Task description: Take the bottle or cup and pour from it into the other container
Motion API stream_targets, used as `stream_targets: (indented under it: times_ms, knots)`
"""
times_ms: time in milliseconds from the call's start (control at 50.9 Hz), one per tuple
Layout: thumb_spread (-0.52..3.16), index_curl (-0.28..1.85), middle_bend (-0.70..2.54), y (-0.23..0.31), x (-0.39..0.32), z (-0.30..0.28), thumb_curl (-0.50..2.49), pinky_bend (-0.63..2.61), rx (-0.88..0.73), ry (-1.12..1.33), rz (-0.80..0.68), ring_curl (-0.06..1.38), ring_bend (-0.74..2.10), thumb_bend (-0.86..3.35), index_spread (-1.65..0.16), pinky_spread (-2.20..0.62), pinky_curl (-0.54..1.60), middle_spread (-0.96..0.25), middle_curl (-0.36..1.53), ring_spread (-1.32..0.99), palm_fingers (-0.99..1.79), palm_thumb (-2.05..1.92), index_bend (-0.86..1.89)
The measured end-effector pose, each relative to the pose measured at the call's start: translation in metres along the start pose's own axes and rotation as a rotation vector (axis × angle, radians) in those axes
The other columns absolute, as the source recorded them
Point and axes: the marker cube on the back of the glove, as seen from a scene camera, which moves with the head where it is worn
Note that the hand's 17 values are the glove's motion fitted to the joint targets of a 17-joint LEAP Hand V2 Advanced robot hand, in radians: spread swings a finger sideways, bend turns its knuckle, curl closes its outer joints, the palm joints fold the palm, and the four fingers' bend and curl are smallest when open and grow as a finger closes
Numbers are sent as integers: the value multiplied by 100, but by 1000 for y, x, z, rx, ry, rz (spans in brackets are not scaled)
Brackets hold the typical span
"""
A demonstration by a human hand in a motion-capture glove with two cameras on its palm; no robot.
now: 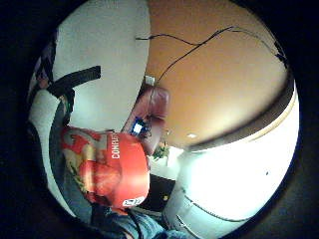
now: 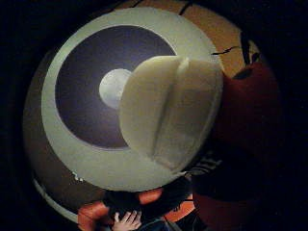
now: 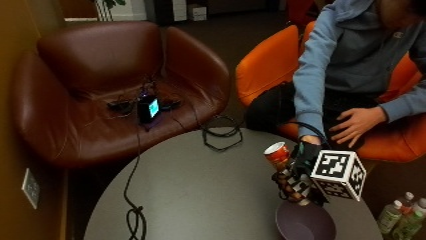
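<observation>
The gloved right hand grips a red paper cup, fingers curled round it, holding it tilted above the round table, just beside the purple bowl.

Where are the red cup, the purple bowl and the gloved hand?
cup (image 3: 277,154), outside view, its side
bowl (image 3: 301,226), outside view, its inner wall
right hand (image 3: 305,154), outside view, glove's back

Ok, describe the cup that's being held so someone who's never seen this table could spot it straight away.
Start at the round grey table and go to the edge nearest the person in the orange chair. There the gloved right hand holds the cup above the tabletop, just beside a dark purple bowl. It is the only red printed thing with a pale rim.
</observation>
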Motion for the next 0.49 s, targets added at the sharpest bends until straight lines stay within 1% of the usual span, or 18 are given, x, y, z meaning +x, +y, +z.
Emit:
stream_targets:
  times_ms: [177,491]
  knots:
    - [-12,53,51,3,2,3,69,35,2,-63,-8,48,54,-4,-28,-32,41,-14,53,-24,126,109,17]
    - [-12,53,51,9,3,1,69,35,6,-50,-6,48,54,-3,-28,-32,41,-14,53,-24,126,108,17]
